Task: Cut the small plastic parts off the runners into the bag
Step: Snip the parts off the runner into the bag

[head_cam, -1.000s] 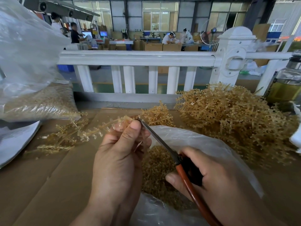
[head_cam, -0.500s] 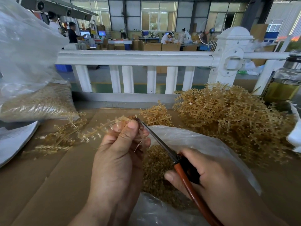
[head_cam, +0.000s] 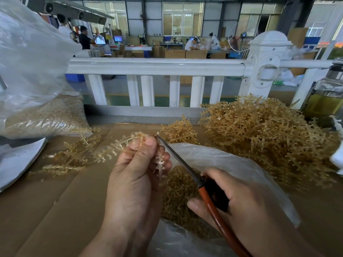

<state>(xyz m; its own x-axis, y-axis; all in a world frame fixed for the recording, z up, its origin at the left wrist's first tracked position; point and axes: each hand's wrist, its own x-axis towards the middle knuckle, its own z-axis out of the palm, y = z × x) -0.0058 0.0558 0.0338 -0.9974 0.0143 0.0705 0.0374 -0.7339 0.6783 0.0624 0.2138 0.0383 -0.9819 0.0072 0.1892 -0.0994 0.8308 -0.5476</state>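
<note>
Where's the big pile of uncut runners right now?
Head view, right side: the pile of runners lies on the cardboard just behind the open bag, below the white railing post, left of the jar.

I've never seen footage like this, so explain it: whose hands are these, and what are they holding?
No machine here: one camera worn on a person's head looks down at their two bare hands. The left hand pinches a branching plastic runner. The right hand grips a cutter whose blade tip meets the runner by the thumb. Beneath lies an open clear bag holding loose parts. On the cardboard, a heap of runners sits to the right.
</note>
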